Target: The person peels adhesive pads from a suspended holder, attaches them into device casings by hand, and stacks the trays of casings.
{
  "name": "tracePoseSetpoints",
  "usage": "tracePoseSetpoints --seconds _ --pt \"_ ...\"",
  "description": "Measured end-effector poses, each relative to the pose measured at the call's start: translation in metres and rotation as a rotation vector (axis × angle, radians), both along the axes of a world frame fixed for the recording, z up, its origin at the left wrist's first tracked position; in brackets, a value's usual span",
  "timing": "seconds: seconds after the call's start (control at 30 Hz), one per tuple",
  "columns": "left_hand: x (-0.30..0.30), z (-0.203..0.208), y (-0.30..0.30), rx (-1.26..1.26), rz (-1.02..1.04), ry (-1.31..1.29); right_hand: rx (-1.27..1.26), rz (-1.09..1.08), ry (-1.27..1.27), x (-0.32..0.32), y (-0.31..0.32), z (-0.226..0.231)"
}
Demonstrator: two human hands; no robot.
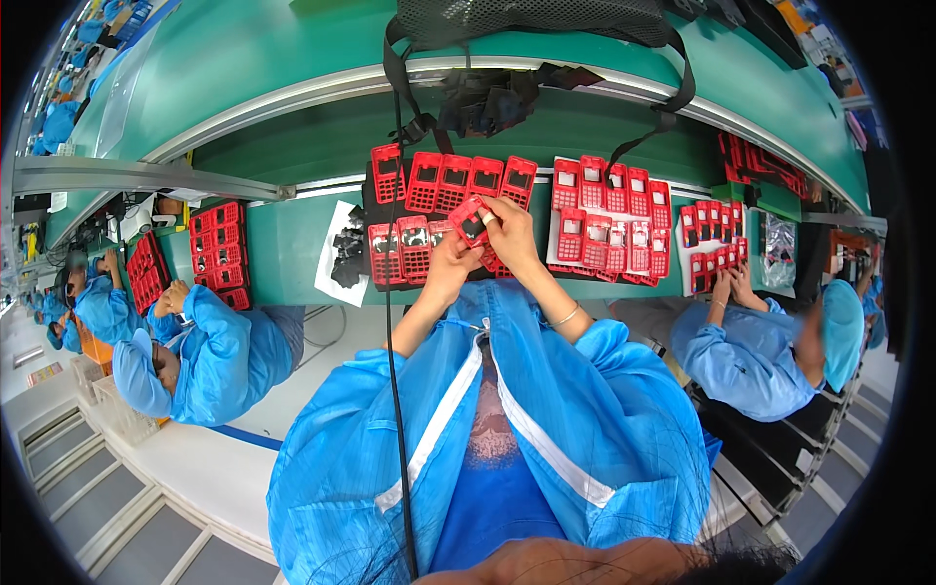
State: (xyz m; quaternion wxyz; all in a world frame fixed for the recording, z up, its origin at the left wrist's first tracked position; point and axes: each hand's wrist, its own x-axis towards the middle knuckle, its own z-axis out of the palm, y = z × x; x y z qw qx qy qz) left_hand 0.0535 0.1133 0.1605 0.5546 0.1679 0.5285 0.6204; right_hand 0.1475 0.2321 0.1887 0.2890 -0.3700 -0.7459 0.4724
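Observation:
Between my two hands is a red phone housing (470, 223) with a dark window, tilted over the rows on the bench. My left hand (451, 265) grips its lower edge. The fingers of my right hand (511, 234), one with a ring, are closed on its upper right side. Under and around my hands, red phone housings with dark windows (424, 183) lie in rows on a black mat (374, 210). Some housings in the front row are partly covered by my hands. To the right, more red housings with pale windows (592, 183) lie close together.
Small black pieces (347, 246) lie on a white sheet (328, 278) to the left. A pile of black pieces (492, 100) sits beyond the rows, below a mesh bag (531, 21) with hanging straps. A black cable (395, 351) runs down in front. Co-workers sit left (229, 351) and right (746, 356).

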Motion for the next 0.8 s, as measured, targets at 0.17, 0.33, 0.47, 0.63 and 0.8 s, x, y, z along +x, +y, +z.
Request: tracePoseSetpoints --seconds 0.17,0.33,0.47,0.63,0.8 --pt "0.001 0.001 -0.001 0.020 -0.005 -0.006 -0.073 0.052 0.056 0.010 0.001 -0.025" --pt "-0.007 0.004 -0.002 0.018 -0.087 -0.011 -0.204 0.174 0.011 0.010 -0.001 -0.011" --pt "-0.004 0.014 0.001 -0.062 -0.046 -0.111 -0.165 0.167 0.010 0.015 0.005 -0.034" --pt "-0.009 0.004 -0.001 -0.068 0.022 -0.296 -0.310 0.085 0.109 0.018 0.004 -0.038" --pt "-0.006 0.005 -0.001 -0.065 0.056 -0.303 -0.386 0.079 0.097 0.017 -0.001 -0.030"
